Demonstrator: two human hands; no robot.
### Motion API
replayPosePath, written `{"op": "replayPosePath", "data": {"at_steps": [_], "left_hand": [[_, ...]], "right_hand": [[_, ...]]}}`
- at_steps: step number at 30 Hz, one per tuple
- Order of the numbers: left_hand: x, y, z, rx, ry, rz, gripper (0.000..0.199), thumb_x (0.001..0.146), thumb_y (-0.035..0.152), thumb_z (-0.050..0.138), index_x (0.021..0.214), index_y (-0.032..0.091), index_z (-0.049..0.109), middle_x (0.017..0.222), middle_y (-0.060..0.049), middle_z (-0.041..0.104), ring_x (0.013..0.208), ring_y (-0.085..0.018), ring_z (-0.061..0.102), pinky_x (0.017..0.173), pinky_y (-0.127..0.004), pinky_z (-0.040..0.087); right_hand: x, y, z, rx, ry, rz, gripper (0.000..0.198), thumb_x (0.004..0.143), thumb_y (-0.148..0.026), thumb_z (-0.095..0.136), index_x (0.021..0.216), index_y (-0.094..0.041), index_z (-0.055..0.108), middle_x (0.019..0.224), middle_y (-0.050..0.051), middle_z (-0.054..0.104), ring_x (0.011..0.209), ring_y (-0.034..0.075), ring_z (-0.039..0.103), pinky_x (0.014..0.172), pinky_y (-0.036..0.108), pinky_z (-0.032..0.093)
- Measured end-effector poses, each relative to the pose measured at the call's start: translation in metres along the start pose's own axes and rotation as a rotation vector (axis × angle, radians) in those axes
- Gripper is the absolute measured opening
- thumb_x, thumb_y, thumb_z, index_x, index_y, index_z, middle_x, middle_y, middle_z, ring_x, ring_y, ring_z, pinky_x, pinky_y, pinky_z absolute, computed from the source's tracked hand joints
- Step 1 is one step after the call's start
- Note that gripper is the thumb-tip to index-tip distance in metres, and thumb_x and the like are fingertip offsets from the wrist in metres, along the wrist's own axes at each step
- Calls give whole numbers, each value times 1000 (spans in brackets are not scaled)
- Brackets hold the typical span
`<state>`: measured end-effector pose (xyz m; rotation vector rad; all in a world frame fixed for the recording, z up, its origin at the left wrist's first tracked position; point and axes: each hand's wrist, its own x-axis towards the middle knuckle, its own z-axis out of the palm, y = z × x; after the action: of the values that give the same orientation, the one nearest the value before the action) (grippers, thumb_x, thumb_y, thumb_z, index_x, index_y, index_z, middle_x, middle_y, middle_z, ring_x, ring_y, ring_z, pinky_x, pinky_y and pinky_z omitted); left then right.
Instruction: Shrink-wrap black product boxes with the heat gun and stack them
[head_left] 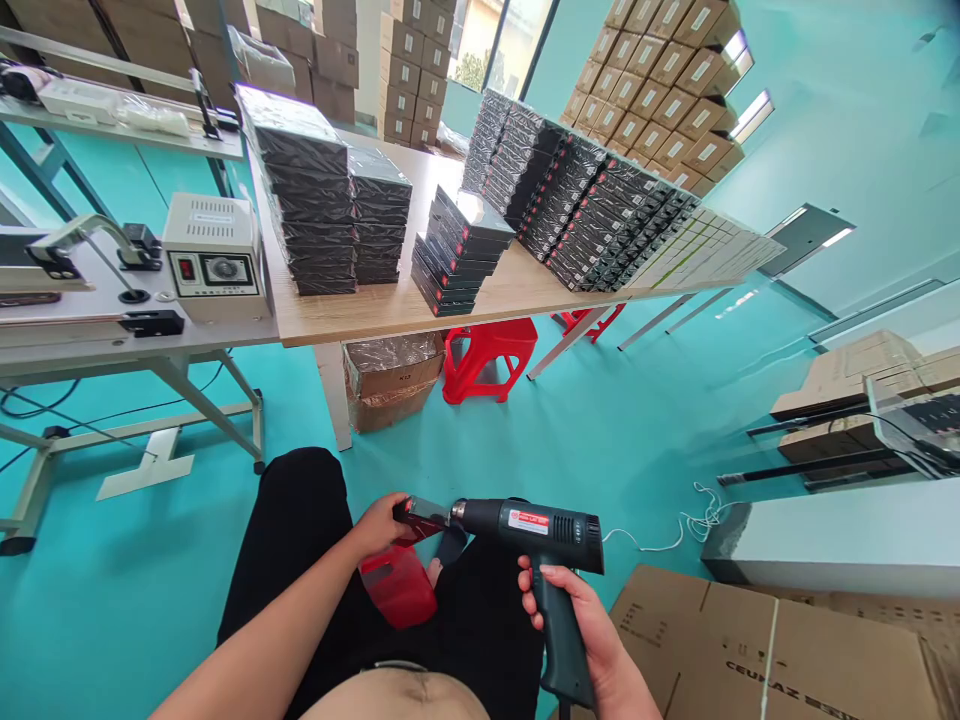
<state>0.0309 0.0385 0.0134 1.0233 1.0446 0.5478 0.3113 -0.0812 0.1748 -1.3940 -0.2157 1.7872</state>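
My right hand (581,625) grips the handle of a black heat gun (540,530), whose nozzle points left. My left hand (379,525) holds a small dark, film-wrapped box (421,518) right at the nozzle's tip, over my lap. Under the left hand, between my knees, shows a red stool (397,585). A white cord (675,535) lies on the teal floor to the right of the gun.
A wooden table (390,310) ahead carries several stacks of wrapped black boxes (457,250). To its left stands a sealing machine (214,260) on a grey bench. Red stools (487,360) and a wrapped carton (394,380) sit underneath. Cardboard cartons (765,650) lie at my right.
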Motion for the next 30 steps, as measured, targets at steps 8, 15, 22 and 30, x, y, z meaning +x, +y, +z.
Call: {"op": "replayPosePath", "data": {"at_steps": [8,15,22,30], "left_hand": [[-11,31,-17,-799,90,-245,29,71,29,65,94,12,62,75,-11,72,68,-27,69,70,-42,56],[-16,47,-30,-1059,308,-213,23,75,19,57,95,10,63,65,-8,70,56,-24,68,57,-36,56],[-18,38,-34,-1130,238,-189,31,73,22,55,101,9,64,70,-10,71,64,-27,69,65,-40,56],[-11,32,-34,-1097,-121,-150,53,76,43,53,117,10,59,85,-13,72,78,-32,68,70,-44,53]], "right_hand": [[-34,-4,-19,106,-95,57,33,80,-30,58,105,-10,64,80,8,66,59,11,59,50,19,45],[-42,10,-17,38,-220,84,37,81,-28,50,107,-4,63,79,12,67,55,13,62,50,20,44],[-28,17,-2,10,-277,57,39,81,-28,47,109,-4,61,79,11,64,55,13,61,45,20,42],[-25,19,4,38,-289,27,37,80,-28,48,106,-5,62,78,10,64,54,13,59,45,20,41]]}}
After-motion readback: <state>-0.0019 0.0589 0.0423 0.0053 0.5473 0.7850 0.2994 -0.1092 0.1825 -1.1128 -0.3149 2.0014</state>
